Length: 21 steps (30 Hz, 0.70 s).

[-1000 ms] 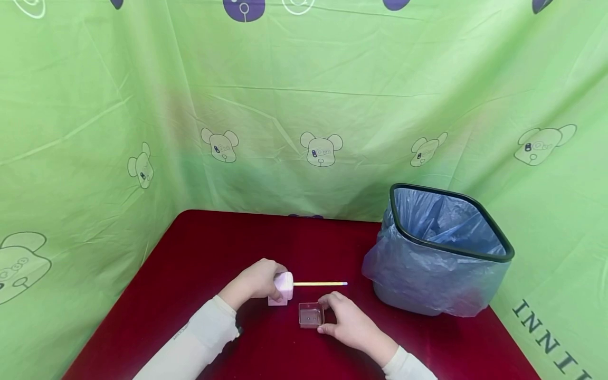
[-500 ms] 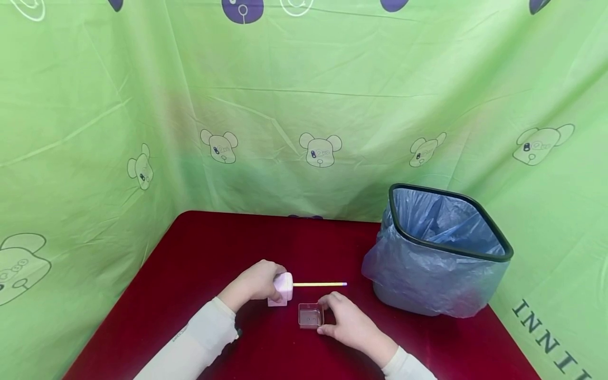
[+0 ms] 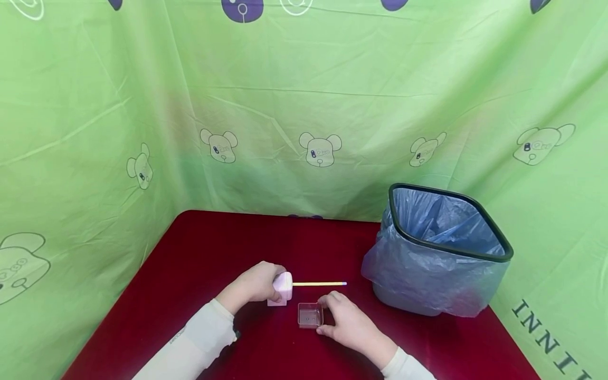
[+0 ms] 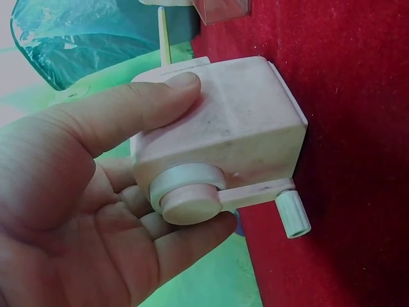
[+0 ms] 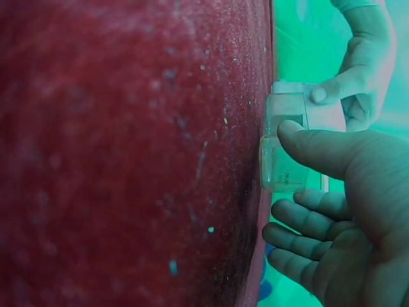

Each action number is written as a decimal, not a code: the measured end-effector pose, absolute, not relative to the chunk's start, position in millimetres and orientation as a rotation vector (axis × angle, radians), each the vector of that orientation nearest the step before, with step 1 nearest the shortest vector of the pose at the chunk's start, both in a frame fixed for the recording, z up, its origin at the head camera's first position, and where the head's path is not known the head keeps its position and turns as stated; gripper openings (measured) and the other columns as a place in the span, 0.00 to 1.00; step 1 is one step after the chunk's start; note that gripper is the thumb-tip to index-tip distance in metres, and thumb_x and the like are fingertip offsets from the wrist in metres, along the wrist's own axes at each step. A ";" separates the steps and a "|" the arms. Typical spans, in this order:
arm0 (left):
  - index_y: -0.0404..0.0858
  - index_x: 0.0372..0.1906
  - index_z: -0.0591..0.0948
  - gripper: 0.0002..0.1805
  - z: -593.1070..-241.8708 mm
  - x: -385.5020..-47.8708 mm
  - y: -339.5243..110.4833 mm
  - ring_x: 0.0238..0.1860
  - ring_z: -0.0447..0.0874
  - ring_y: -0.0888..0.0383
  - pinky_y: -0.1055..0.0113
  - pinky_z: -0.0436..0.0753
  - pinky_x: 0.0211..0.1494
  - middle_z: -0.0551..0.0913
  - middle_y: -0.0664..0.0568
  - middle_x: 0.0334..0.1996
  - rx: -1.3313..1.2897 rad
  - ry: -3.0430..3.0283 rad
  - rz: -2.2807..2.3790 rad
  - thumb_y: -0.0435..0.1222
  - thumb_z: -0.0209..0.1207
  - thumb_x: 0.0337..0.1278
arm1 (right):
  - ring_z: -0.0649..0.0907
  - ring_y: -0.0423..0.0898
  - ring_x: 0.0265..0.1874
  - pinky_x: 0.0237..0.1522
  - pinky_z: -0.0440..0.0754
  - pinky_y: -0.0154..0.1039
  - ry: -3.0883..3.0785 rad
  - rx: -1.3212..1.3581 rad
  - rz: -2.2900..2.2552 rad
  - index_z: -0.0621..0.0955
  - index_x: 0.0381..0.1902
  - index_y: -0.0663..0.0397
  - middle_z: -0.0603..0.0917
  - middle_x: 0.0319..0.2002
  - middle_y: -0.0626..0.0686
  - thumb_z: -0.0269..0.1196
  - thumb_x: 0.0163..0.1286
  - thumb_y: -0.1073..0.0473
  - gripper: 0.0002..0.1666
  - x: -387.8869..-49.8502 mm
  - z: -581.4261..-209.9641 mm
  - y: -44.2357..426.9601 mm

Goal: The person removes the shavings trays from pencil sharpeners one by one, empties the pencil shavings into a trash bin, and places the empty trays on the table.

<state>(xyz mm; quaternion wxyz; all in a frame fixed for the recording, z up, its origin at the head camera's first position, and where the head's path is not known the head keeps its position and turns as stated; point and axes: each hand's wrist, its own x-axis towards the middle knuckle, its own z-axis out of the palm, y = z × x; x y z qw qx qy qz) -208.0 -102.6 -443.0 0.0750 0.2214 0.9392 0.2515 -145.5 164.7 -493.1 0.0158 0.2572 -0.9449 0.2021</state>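
Observation:
My left hand [image 3: 256, 279] grips a pale pink crank pencil sharpener [image 3: 284, 286], its thumb lying along the body in the left wrist view. The crank handle [image 4: 294, 214] shows at the near end there. From the sharpener's far end a yellow pencil [image 3: 318, 284] sticks out to the right. My right hand [image 3: 353, 326] pinches a small clear plastic box [image 3: 310, 315] by its right side, thumb and forefinger on opposite edges. The box stands on the table, apart from the sharpener, with its open top up. A few tiny dark specks seem to lie inside it.
A bin [image 3: 410, 295] with a black rim and a blue plastic liner stands on the right of the dark red tabletop [image 3: 228, 237]. Green printed curtains [image 3: 266, 116] hang round the back and sides. Small bits lie scattered on the cloth in the right wrist view.

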 end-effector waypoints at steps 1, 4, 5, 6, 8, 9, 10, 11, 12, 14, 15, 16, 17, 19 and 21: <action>0.34 0.59 0.82 0.34 -443.5 -207.8 -102.8 0.34 0.78 0.59 0.62 0.82 0.40 0.86 0.50 0.41 0.658 2.813 0.762 0.31 0.78 0.40 | 0.80 0.40 0.45 0.51 0.83 0.42 -2.940 0.799 0.617 0.81 0.54 0.52 0.80 0.44 0.43 0.79 0.56 0.49 0.30 -145.6 -492.7 164.4; 0.33 0.60 0.81 0.34 -445.5 -207.1 -103.6 0.35 0.79 0.58 0.61 0.83 0.40 0.85 0.50 0.41 0.651 2.804 0.790 0.31 0.78 0.42 | 0.80 0.40 0.46 0.52 0.83 0.42 -2.950 0.800 0.593 0.81 0.54 0.52 0.81 0.45 0.43 0.78 0.57 0.48 0.31 -145.7 -491.5 163.8; 0.33 0.60 0.81 0.34 -446.0 -206.7 -103.8 0.35 0.79 0.58 0.60 0.83 0.40 0.85 0.50 0.40 0.651 2.800 0.801 0.31 0.78 0.42 | 0.80 0.40 0.46 0.52 0.83 0.42 -2.955 0.797 0.590 0.81 0.55 0.52 0.81 0.45 0.43 0.78 0.57 0.48 0.31 -145.7 -491.0 163.7; 0.33 0.61 0.81 0.34 -446.8 -206.2 -104.0 0.35 0.79 0.58 0.60 0.83 0.41 0.85 0.50 0.41 0.647 2.796 0.812 0.31 0.77 0.42 | 0.80 0.40 0.47 0.53 0.83 0.43 -2.958 0.798 0.582 0.81 0.55 0.52 0.81 0.46 0.43 0.78 0.57 0.47 0.31 -145.7 -490.7 163.6; 0.32 0.62 0.80 0.35 -447.9 -205.8 -104.0 0.36 0.79 0.57 0.60 0.83 0.41 0.85 0.50 0.41 0.656 2.797 0.821 0.31 0.77 0.42 | 0.80 0.41 0.47 0.53 0.82 0.43 -2.961 0.798 0.573 0.81 0.55 0.52 0.81 0.46 0.44 0.78 0.56 0.47 0.32 -145.3 -489.9 163.7; 0.32 0.62 0.80 0.35 -448.5 -205.5 -103.9 0.36 0.79 0.58 0.60 0.83 0.41 0.85 0.50 0.41 0.661 2.797 0.824 0.31 0.77 0.42 | 0.80 0.41 0.47 0.54 0.82 0.44 -2.963 0.798 0.567 0.81 0.55 0.53 0.81 0.47 0.44 0.78 0.56 0.47 0.33 -145.2 -489.7 163.7; 0.32 0.62 0.80 0.35 -449.1 -205.2 -103.9 0.36 0.79 0.58 0.60 0.83 0.41 0.85 0.50 0.41 0.666 2.800 0.820 0.31 0.77 0.42 | 0.80 0.42 0.48 0.54 0.82 0.44 -2.964 0.801 0.562 0.80 0.56 0.53 0.81 0.47 0.45 0.78 0.56 0.47 0.34 -145.0 -489.2 163.7; 0.32 0.62 0.80 0.35 -449.6 -204.9 -103.9 0.36 0.79 0.58 0.61 0.83 0.41 0.85 0.50 0.41 0.671 2.804 0.815 0.31 0.77 0.43 | 0.80 0.43 0.49 0.55 0.82 0.45 -2.964 0.804 0.560 0.80 0.57 0.53 0.82 0.48 0.45 0.79 0.56 0.46 0.34 -144.9 -488.8 163.8; 0.32 0.62 0.80 0.35 -449.9 -204.5 -104.0 0.37 0.79 0.58 0.61 0.83 0.41 0.85 0.50 0.41 0.677 2.807 0.810 0.31 0.77 0.43 | 0.80 0.43 0.50 0.56 0.82 0.45 -2.965 0.808 0.553 0.80 0.57 0.54 0.82 0.49 0.46 0.78 0.56 0.46 0.35 -144.9 -488.4 163.8; 0.32 0.62 0.80 0.35 -450.0 -203.9 -103.9 0.37 0.79 0.58 0.60 0.83 0.43 0.85 0.50 0.41 0.687 2.817 0.802 0.31 0.77 0.43 | 0.81 0.45 0.52 0.59 0.81 0.46 -2.960 0.823 0.549 0.79 0.59 0.54 0.82 0.52 0.47 0.78 0.55 0.45 0.37 -145.2 -487.5 164.1; 0.32 0.62 0.80 0.35 -449.8 -203.7 -103.8 0.38 0.79 0.57 0.59 0.83 0.44 0.85 0.49 0.42 0.693 2.820 0.803 0.31 0.77 0.43 | 0.81 0.46 0.54 0.60 0.80 0.47 -2.957 0.831 0.545 0.79 0.60 0.54 0.81 0.53 0.47 0.78 0.56 0.45 0.38 -145.6 -487.3 164.3; 0.31 0.62 0.79 0.35 -449.7 -203.4 -103.7 0.39 0.79 0.57 0.58 0.83 0.46 0.85 0.48 0.43 0.695 2.826 0.799 0.31 0.76 0.43 | 0.80 0.46 0.55 0.61 0.80 0.48 -2.953 0.839 0.541 0.79 0.61 0.54 0.81 0.54 0.47 0.78 0.56 0.45 0.39 -145.9 -486.9 164.5; 0.31 0.63 0.79 0.35 -449.5 -203.1 -103.7 0.40 0.79 0.56 0.57 0.83 0.48 0.85 0.47 0.45 0.694 2.829 0.802 0.31 0.76 0.43 | 0.80 0.47 0.57 0.61 0.79 0.48 -2.947 0.846 0.536 0.78 0.61 0.54 0.81 0.56 0.48 0.78 0.56 0.44 0.39 -146.3 -486.6 164.8; 0.31 0.64 0.78 0.36 -449.7 -202.2 -103.7 0.44 0.80 0.54 0.54 0.83 0.52 0.85 0.44 0.50 0.695 2.839 0.796 0.31 0.76 0.44 | 0.80 0.48 0.58 0.62 0.79 0.49 -2.935 0.864 0.524 0.78 0.62 0.54 0.81 0.57 0.48 0.78 0.57 0.43 0.40 -146.9 -486.0 165.5; 0.31 0.65 0.77 0.38 -451.1 -201.5 -103.9 0.48 0.80 0.51 0.52 0.82 0.56 0.83 0.42 0.55 0.696 2.848 0.786 0.32 0.76 0.44 | 0.79 0.48 0.59 0.63 0.78 0.49 -2.929 0.873 0.508 0.78 0.63 0.53 0.80 0.58 0.48 0.77 0.57 0.42 0.40 -147.3 -485.7 165.7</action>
